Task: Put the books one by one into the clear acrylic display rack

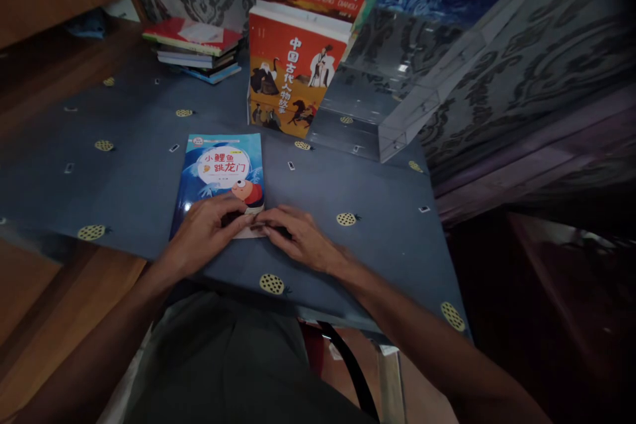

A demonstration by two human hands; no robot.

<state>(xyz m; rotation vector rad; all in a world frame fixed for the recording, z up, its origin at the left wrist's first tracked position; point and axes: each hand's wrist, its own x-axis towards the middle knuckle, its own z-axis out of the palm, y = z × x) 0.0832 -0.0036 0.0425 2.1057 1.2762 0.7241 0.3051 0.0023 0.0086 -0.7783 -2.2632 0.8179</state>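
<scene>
A thin blue picture book (pixel 218 162) lies front cover up on the cloth-covered table, with a red cartoon fish on it. My left hand (pixel 211 228) rests over the lower part of the cover, fingers curled and thumb drawn toward the index finger at the book's lower right corner. From the other side, my right hand (pixel 303 238) pinches that same corner, its fingertips nearly meeting those of my left. The fingers partly hide the bottom of the cover.
Thick red and orange books (pixel 298 73) stand upright behind, in a clear acrylic rack (pixel 402 126) reaching right. A stack of books (pixel 199 46) lies at the back left. The blue tablecloth (pixel 308 195) has pineapple prints; its right edge drops off beside a dark area.
</scene>
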